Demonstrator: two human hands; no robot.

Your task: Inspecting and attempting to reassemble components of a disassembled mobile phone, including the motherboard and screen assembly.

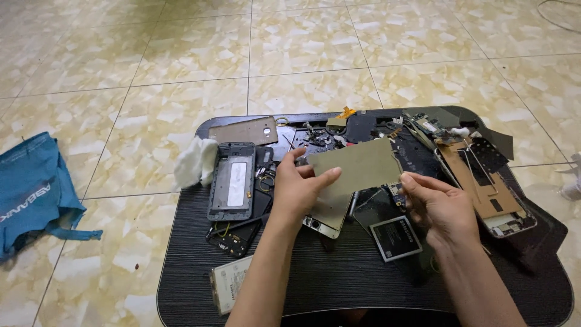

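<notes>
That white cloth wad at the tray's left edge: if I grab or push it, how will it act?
The white cloth wad looks crumpled and soft, so likely floppy and light. It probably won't roll. It overhangs the black tray edge, so a push may drop it onto the floor.

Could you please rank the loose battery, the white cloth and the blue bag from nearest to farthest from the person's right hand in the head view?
From the right hand:
1. Loose battery, just below-left of it.
2. White cloth, at the table's left edge.
3. Blue bag, on the floor, far left.

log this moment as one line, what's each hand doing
left hand: holds olive phone panel | right hand: pinches small part by panel edge | below: battery | surface: black tray
</notes>
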